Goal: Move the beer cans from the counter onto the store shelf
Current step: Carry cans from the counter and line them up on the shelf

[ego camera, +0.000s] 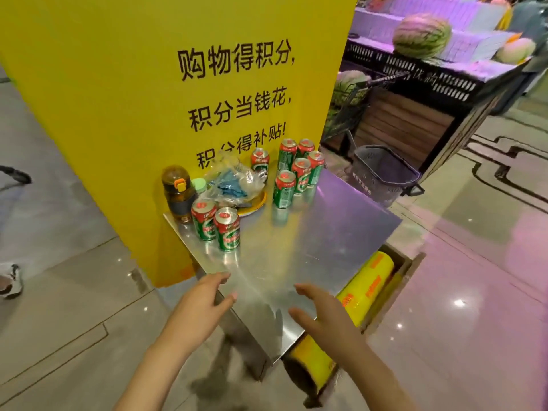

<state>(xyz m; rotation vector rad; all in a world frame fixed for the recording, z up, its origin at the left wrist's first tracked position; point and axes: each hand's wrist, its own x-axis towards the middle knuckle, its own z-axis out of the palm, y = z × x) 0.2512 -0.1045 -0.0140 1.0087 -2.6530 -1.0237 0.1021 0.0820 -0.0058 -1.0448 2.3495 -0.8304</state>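
Observation:
Several green and red beer cans stand on a small steel counter [311,238]. Two cans [227,229] stand together near its left edge. A cluster of several cans [299,169] stands at the back right, and one more can [260,161] stands behind a plastic bag. My left hand [201,304] hovers at the counter's near left edge, fingers apart, holding nothing. My right hand [320,315] hovers over the near right corner, also open and empty. Both hands are well short of the cans. No store shelf for cans is in view.
A yellow sign panel [178,69] rises behind the counter. A dark bottle [177,192], a crumpled plastic bag [234,182] on a yellow plate stand at the back left. Yellow film rolls [367,289] lie under the counter. A grey basket [382,170] and a watermelon stand [421,34] are to the right.

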